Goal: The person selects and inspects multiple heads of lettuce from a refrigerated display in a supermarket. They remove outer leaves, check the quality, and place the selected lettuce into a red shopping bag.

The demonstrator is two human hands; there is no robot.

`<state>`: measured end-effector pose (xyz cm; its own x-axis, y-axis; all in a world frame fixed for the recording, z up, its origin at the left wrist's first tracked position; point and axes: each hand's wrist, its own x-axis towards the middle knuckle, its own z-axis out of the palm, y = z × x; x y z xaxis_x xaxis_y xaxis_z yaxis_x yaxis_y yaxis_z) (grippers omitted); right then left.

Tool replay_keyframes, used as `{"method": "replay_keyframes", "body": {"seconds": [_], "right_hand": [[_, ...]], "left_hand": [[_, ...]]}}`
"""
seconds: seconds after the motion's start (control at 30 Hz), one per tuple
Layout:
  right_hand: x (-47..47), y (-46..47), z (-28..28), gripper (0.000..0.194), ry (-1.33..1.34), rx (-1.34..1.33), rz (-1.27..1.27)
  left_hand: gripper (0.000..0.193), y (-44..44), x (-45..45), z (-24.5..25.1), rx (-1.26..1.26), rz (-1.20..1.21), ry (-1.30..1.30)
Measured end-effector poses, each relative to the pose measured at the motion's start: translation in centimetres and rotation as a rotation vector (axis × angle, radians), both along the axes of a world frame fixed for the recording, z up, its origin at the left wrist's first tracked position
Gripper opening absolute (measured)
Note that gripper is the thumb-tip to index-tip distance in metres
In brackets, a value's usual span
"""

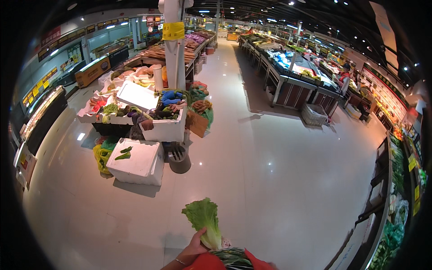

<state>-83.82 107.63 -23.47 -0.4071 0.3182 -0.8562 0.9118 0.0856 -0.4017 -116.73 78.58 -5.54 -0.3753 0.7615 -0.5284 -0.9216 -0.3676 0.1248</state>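
My left hand [198,242] is closed around the pale stem end of a leafy green lettuce [206,219], its thumb along the front of the stem. The lettuce leans upright over the tiled floor, its frilly leaves pointing away from me. Just below it, at the bottom edge, dark green long-leaved vegetables [233,255] lie between folds of red material [206,262] close to my body. Whether that material is a bag or clothing I cannot tell. A small pink-and-white patch behind the stem is unclear. My right hand is out of view.
Ahead to the left stands a white foam box [135,158] with green leaves on its lid, beside a grey bin [179,161]. Behind them is a vegetable stall [165,130] around a pillar [175,64]. Vegetable shelving [381,216] runs along the right; a white crate [314,114] sits farther off.
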Motion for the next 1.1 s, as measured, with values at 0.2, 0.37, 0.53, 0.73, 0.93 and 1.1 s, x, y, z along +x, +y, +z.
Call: {"method": "replay_keyframes", "body": {"seconds": [0.2, 0.37, 0.53, 0.73, 0.93, 1.1], "right_hand": [[-26.9, 13.1, 11.7, 0.017, 0.649, 0.744, 0.495], [-46.8, 6.2, 31.1, 0.013, 1.411, 0.190, 0.016], [-52.3, -7.6, 45.1, 0.019, 2.168, -0.404, 0.031], [-53.2, -18.0, 53.8, 0.022, 2.310, -1.020, -0.025], [-57.2, -22.8, 55.4, 0.020, 2.324, -1.211, -0.097], [-61.7, -25.0, 54.7, 0.019, 2.288, -1.291, -0.131]], "left_hand": [[0.057, 0.6, -5.3, 1.4, 0.051, 0.224, 0.083], [0.057, -1.5, -6.7, 1.4, 0.005, 0.466, 0.063], [0.054, -5.4, -10.3, 2.0, 0.087, 0.582, 0.014], [0.058, -11.6, -15.5, 2.1, 0.030, 0.752, 0.125], [0.054, -16.1, -18.0, 2.5, -0.013, 0.840, 0.049], [0.052, -17.2, -19.2, 2.8, -0.021, 0.908, -0.060]]}}
